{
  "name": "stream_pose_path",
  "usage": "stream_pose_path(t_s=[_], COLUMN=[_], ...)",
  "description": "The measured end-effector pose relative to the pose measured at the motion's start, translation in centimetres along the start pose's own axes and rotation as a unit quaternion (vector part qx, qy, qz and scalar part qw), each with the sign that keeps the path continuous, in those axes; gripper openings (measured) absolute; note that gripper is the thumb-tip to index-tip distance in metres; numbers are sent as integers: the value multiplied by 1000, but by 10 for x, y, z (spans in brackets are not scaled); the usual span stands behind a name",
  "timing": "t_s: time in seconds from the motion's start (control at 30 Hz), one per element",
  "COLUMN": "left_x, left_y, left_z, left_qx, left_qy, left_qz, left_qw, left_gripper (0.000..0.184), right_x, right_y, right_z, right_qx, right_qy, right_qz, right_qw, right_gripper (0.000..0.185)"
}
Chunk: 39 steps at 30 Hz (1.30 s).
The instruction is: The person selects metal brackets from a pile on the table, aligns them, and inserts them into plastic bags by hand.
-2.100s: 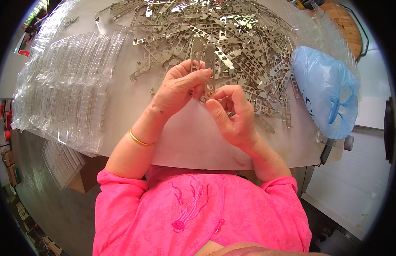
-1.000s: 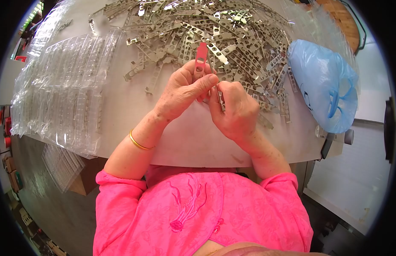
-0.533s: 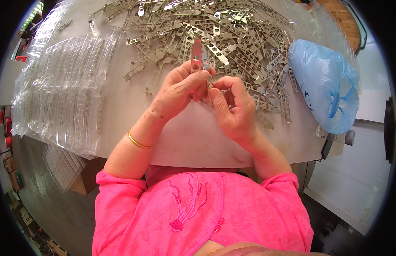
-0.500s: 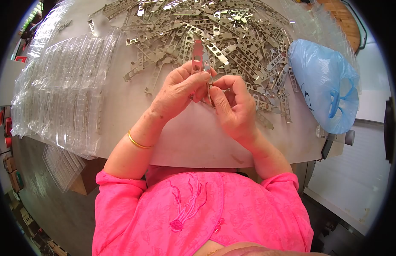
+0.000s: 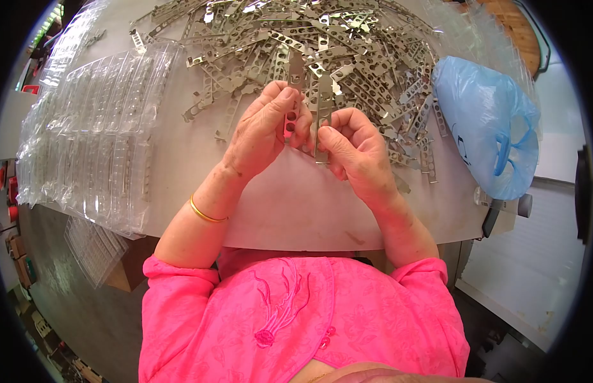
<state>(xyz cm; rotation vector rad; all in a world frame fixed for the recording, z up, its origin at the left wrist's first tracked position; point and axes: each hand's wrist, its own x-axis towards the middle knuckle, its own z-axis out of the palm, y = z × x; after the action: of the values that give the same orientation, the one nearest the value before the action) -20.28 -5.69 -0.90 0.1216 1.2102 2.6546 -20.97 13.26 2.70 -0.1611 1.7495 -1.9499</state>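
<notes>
My left hand (image 5: 264, 126) is closed on a flat metal strip with round holes (image 5: 291, 119), its upper end pointing away from me. Pinched between the thumb and fingers of my right hand (image 5: 357, 145) is another metal strip (image 5: 324, 105), held upright beside the first with a narrow gap between them. Both hands are raised over the near middle of the table. Just beyond them spreads a large heap of similar perforated metal strips (image 5: 367, 76). My fingers hide parts of both held strips.
Clear plastic trays (image 5: 95, 137) are stacked at the left of the table (image 5: 290, 220). A blue plastic bag (image 5: 481, 121) sits at the right edge. More clear plastic (image 5: 485, 48) lies at the back right, and a loose tray (image 5: 92, 249) stands below the table on the left.
The two strips, held close together before, are now apart. My right hand has turned its strip upright, so its flat face shows; my left hand has moved slightly left.
</notes>
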Motion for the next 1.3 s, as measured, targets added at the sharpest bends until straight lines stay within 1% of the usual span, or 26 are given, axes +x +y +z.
stream_pose_path(t_s=[0.07, 0.1, 0.17, 0.27, 0.47, 0.5, 0.57, 0.6, 0.67, 0.77, 1.07, 1.3], left_x=[0, 0, 0, -2, -4, -4, -3, -3, -3, -2, -2, -1], left_y=[-2, -2, -2, -3, 0, 0, -2, -2, -2, -4, -4, -4], left_z=[1, 0, -2, -4, -4, -6, -12, -12, -11, -12, -12, -12], left_qx=[-10, -10, 26, 55, 53, 52, 22, 21, -14, -9, -36, -36], left_qy=[13, 14, 51, 44, 35, 36, 7, 9, -20, -20, -20, -25], left_qz=[23, 23, 8, 29, 12, 12, -23, -24, -33, -39, -52, -56], left_qw=[1000, 1000, 998, 997, 998, 998, 999, 999, 999, 999, 998, 997], left_gripper=[24, 24, 20, 18, 18, 18, 17, 17, 15, 15, 16, 16], right_x=[-1, -1, -1, -3, -5, -5, -6, -6, -7, -6, -7, -7], right_y=[-1, -1, 0, -4, -1, -1, -2, -2, -2, 1, -2, -2], right_z=[1, 1, 2, 2, 4, 4, 4, 4, 4, 2, 4, 5], right_qx=[12, 12, 11, 19, 4, 4, 20, 20, 29, 2, 4, 10], right_qy=[10, 10, 29, 26, 33, 33, 33, 33, 23, 18, 11, 10], right_qz=[-4, -4, -23, -34, -87, -86, -77, -75, -79, -81, -50, -44], right_qw=[1000, 1000, 999, 999, 996, 996, 996, 996, 996, 997, 999, 999], right_gripper=[15, 15, 14, 13, 12, 12, 11, 11, 10, 9, 9, 9])
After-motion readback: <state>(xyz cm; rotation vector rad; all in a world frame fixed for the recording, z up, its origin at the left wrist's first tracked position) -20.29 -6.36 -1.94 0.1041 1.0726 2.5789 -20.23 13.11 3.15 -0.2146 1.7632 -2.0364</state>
